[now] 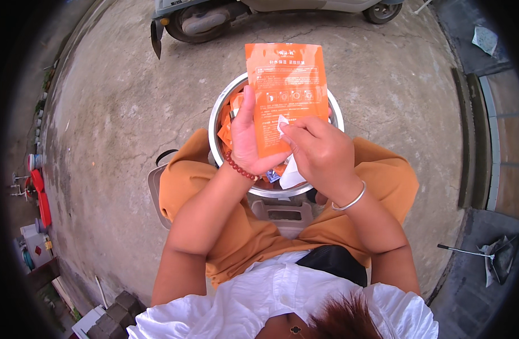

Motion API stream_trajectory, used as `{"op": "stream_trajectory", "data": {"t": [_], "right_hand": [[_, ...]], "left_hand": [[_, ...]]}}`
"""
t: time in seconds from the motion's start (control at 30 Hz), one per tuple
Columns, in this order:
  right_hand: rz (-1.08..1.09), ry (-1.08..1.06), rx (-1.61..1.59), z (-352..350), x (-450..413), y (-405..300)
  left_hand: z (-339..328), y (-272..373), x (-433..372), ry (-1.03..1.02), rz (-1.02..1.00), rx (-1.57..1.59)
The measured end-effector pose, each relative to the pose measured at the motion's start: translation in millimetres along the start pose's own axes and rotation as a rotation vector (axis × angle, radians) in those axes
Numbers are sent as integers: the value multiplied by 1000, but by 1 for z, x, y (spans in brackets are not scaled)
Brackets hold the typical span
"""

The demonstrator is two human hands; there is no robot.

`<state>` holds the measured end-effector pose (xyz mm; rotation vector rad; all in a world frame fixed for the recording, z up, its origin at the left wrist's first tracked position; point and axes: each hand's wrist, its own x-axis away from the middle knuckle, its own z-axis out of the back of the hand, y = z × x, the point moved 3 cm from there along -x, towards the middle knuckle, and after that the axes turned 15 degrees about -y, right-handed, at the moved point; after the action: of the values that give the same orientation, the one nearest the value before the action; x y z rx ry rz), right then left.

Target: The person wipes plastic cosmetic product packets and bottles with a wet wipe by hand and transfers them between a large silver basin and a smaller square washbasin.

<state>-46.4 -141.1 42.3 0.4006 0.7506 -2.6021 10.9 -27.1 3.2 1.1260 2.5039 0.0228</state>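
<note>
An orange printed sachet (pixel 291 84) lies flat across the palm of my left hand (pixel 244 135), whose thumb runs along its left edge. Its face bears white writing and a row of small pictures. My right hand (pixel 323 146) pinches a small white wipe or tissue (pixel 282 125) between thumb and finger, against the sachet's lower part. Below both hands a round metal basin (pixel 270 193) stands between my knees. Several orange packets (pixel 225 131) and a larger white sheet (pixel 291 174) show inside it; the sachet hides much of its contents.
I sit with a plastic seat (pixel 280 212) beneath me on a concrete floor (pixel 115 106). A parked scooter (pixel 225 19) stands beyond the basin. At the right, a long-handled dustpan (pixel 499 258) lies near a step (pixel 473 140). Red plastic items (pixel 41 199) and grey blocks (pixel 122 311) lie at the left.
</note>
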Motion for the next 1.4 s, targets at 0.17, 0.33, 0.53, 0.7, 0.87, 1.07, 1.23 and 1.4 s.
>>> {"op": "stream_trajectory", "data": {"t": [0.17,0.33,0.53,0.7,0.87,1.07,1.23,1.4], "right_hand": [[-241,123,16,24,-4,46],[-389,116,-134,36,0,71],[-417,130,-229,42,2,75],[-384,197,-290,59,0,79],[-548,295,-665,70,35,120],[-715,293,-1002,89,96,207],[-738,242,-962,95,101,251],[-845,255,-844,98,106,278]], "left_hand": [[9,6,7,123,-33,103],[0,10,7,125,3,97],[-4,14,1,76,2,88],[-24,30,-1,-16,-35,57],[-43,88,42,-261,-223,-104],[-59,153,202,610,-607,-969],[-15,159,377,1419,-286,-1243],[54,125,450,1676,55,-1551]]}}
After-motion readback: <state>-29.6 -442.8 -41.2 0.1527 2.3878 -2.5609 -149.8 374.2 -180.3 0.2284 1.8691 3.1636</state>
